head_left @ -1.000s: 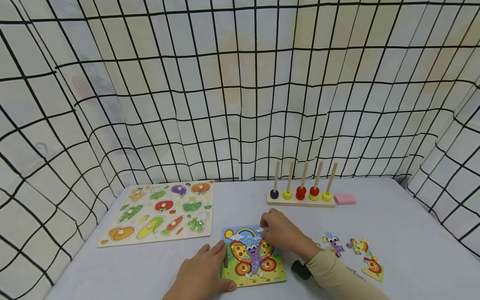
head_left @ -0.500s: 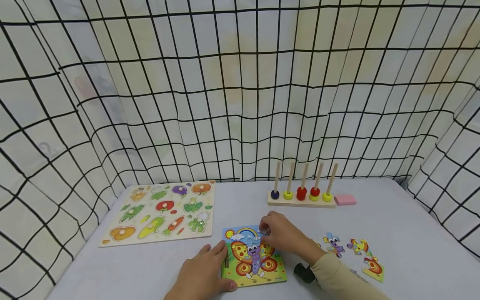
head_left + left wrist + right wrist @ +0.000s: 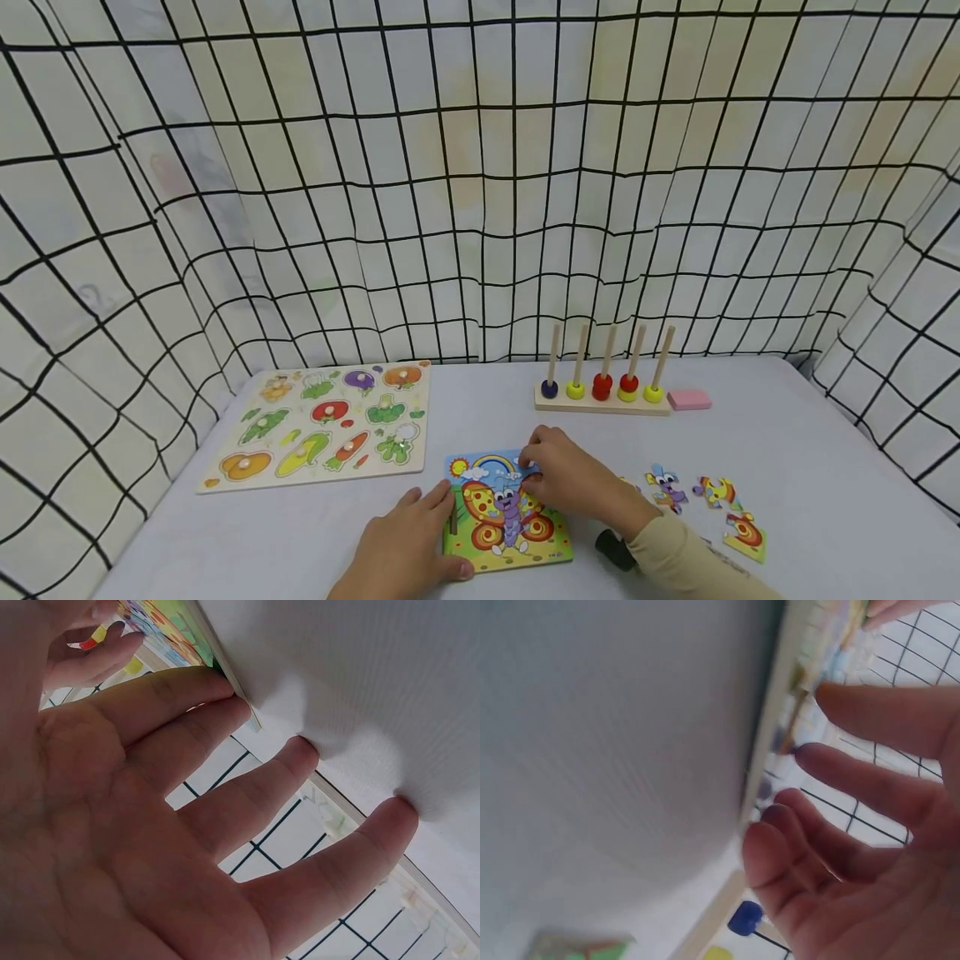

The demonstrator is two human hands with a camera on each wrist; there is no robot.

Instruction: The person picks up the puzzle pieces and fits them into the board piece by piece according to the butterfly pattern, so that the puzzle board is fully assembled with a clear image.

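A square butterfly puzzle (image 3: 512, 528) lies flat on the white table, its picture mostly filled. My left hand (image 3: 401, 542) steadies its left side, fingers stretched along the edge and thumb at the near left corner. In the left wrist view, two straight fingertips of that hand touch the board's edge. At the far right corner, my right hand (image 3: 573, 475) pinches a blue puzzle piece (image 3: 531, 469) between thumb and index finger, down at the board. The fingers hide much of this piece. Loose puzzle pieces (image 3: 666, 488) lie to the right, partly behind the right forearm.
A vegetable peg puzzle board (image 3: 322, 425) lies at the back left. The bead stacker (image 3: 602, 402) stands at the back right, a pink block (image 3: 689, 400) beside it. A dark object (image 3: 615, 550) sits at my right wrist. Black netting (image 3: 480, 231) surrounds the table.
My right hand has shifted slightly nearer at the far right corner; the piece, earlier showing a pale edge, now shows blue between the fingers. My left hand stays in place.
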